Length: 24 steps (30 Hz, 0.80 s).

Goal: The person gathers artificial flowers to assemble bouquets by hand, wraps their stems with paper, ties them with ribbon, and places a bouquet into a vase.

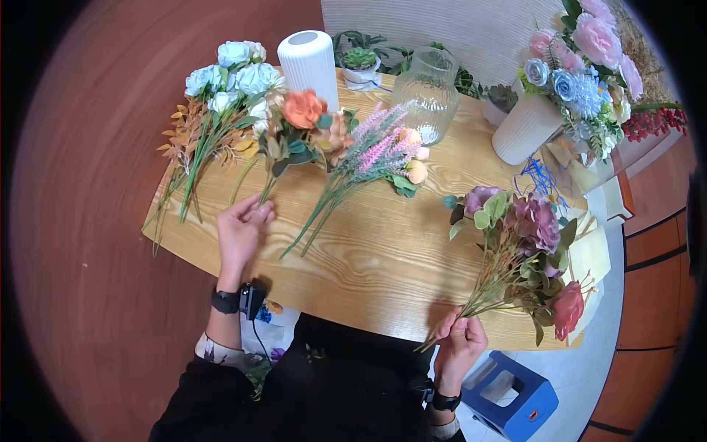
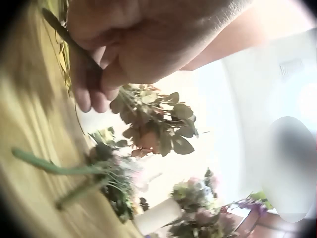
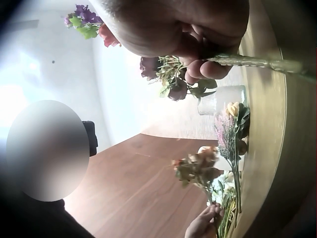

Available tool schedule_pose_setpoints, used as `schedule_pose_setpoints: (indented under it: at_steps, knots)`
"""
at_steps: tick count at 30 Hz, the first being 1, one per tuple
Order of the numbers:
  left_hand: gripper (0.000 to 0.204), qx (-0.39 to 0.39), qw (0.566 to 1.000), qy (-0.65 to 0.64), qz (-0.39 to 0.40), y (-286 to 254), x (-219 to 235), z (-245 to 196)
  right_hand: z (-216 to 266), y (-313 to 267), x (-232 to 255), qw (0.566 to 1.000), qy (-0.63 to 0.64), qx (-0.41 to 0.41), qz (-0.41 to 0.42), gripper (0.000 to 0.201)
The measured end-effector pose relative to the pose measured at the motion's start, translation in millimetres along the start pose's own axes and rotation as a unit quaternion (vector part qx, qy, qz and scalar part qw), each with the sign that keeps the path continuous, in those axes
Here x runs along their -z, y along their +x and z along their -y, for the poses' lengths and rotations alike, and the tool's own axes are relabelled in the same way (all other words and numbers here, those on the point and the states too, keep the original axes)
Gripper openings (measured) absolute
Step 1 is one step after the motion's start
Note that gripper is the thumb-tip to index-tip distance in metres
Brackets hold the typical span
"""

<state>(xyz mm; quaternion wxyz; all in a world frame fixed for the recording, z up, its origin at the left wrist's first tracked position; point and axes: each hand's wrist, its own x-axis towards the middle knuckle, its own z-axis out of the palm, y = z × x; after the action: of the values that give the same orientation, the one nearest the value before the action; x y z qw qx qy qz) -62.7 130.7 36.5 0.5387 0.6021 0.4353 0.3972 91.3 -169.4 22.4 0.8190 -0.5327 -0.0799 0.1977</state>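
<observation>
My left hand (image 1: 241, 230) pinches the stems of an orange flower bunch (image 1: 303, 110) near the table's left side; the left wrist view shows the thumb and fingers (image 2: 101, 82) round a dark stem. Near the front edge, my right hand (image 1: 460, 345) grips the stems of a bunch of mauve flowers (image 1: 536, 221) with a red-pink bloom (image 1: 568, 311), which fans out to the right. Between the hands, pink lavender-like sprigs (image 1: 375, 147) lie with peach blooms (image 1: 416, 172) beside them. Light blue flowers (image 1: 258, 79) lie at the left, behind the left hand.
Along the back stand a white ribbed vase (image 1: 308, 62), a small potted succulent (image 1: 361, 68) and a clear glass vase (image 1: 427, 96). At the back right, a white vase (image 1: 526, 130) holds pink and blue flowers. A blue stool (image 1: 519, 398) is below the table.
</observation>
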Motion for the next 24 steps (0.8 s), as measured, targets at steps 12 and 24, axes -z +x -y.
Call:
schedule_pose_setpoints:
  at_steps: [12, 24]
  knots:
    - [0.023, -0.212, 0.931, 0.275, 0.112, -13.9, -63.6, -2.9, 2.6, -2.1, -2.4, 1.000, -0.006, 0.018, 0.004, 0.020]
    - [0.018, -0.020, 0.990, -0.089, 0.104, -45.7, -52.4, -47.8, 0.8, -0.8, -6.0, 1.000, -0.013, 0.009, 0.014, 0.019]
